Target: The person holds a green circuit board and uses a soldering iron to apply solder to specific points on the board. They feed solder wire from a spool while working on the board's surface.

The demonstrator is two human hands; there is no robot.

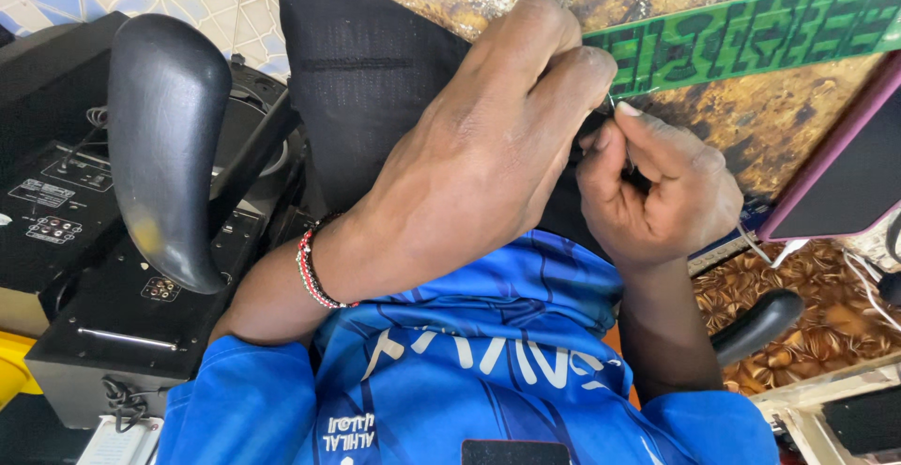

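Left hand [488, 146] pinches green beaded strip [751, 29] at table edge; right hand [657, 193] fingers closed on needle [619, 132]; keep strip taut.

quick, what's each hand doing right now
Left hand: closed, pinching the green patterned strip.
Right hand: closed on a thin needle.

Black chair armrest [167, 146] crowds the left; pink-edged tablet [845, 169] blocks the right

Bright, even daylight fills the view, giving soft shadows under the hands. A glossy black plastic chair armrest [167, 146] shows pale glare. Focus is sharp centrally; edges bend slightly.
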